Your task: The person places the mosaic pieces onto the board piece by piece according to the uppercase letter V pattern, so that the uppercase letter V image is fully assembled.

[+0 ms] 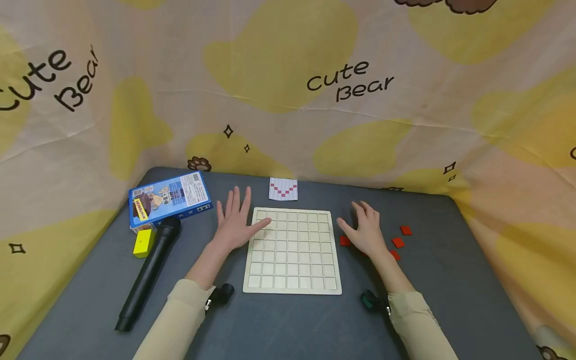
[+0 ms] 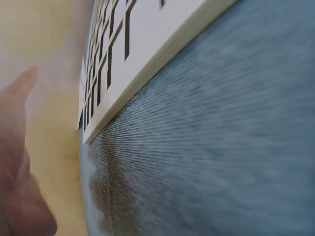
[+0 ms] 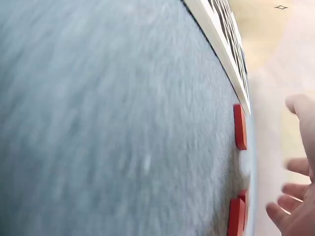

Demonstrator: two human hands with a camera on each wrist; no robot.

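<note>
A cream grid board (image 1: 292,286) with rows of square recesses lies flat on the table. My left hand (image 1: 235,227) is spread, its thumb over the board's upper left part; whether it touches cannot be told. In the left wrist view, part of the left hand (image 2: 19,172) appears above the table, beside the board's edge (image 2: 147,73). My right hand (image 1: 366,232) hovers right of the board with fingers loosely bent, holding nothing. Small red square tiles (image 1: 398,242) lie around and partly beneath it. The right wrist view shows red tiles (image 3: 239,127) on the table below the right hand (image 3: 300,196).
A small card (image 1: 283,189) with a red V pattern lies behind the board. At the left are a blue box (image 1: 171,197), a yellow block (image 1: 143,243) and a black microphone (image 1: 148,275). A patterned cloth (image 1: 279,60) hangs behind the table (image 1: 288,325).
</note>
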